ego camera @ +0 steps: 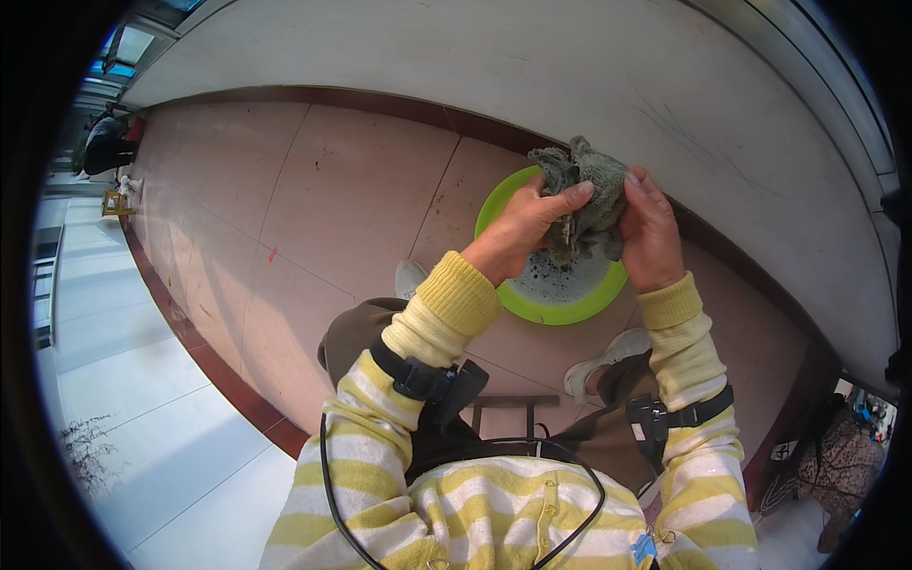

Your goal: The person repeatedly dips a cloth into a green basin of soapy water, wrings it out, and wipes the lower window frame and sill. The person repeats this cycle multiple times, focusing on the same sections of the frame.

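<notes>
Both my hands hold a wet, bunched grey-green cloth over a lime-green plastic basin. My left hand (524,221) grips the cloth (598,185) from the left, its thumb lying across the folds. On the cloth's right side, my right hand (650,231) has its fingertips and thumb pressed to the fabric; part of the palm is turned away from view. Greyish water with bubbles and dark specks fills the bottom of the basin (563,313), which stands on the tiled floor between my feet and the wall.
A pale wall (499,57) with a dark red skirting rises just beyond the basin. My shoes (616,356) flank the basin's near side. At the far left a person (107,146) bends near a small wooden stool (115,203). A cable hangs across my front.
</notes>
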